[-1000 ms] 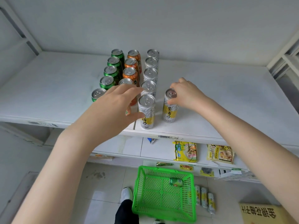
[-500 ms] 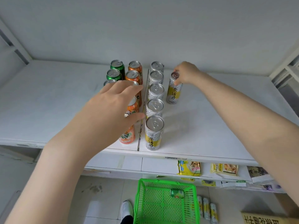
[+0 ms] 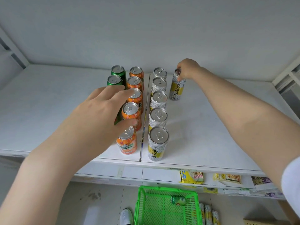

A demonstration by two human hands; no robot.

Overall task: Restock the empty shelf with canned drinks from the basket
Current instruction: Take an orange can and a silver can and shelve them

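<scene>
at the back of the shelf [image 3: 211,127], just beside the rearmost can of the silver row [image 3: 159,73], a yellow-and-silver tea can [image 3: 177,88] is now stood upright, having been moved there from the front edge. its rim is pinched by the fingers of the right hand [image 3: 186,69]. the left hand [image 3: 97,114] is held over the orange cans [image 3: 129,111], fingers apart, nothing gripped. a fourth row is judged begun; one green can [image 3: 178,200] is left in the green basket [image 3: 141,207].

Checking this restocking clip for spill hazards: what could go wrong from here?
The right hand pinches the tall yellow can by its top only, far back; it may tip on release. The left hand, spread beside the orange cans, could knock the front orange can off the shelf edge.
</scene>
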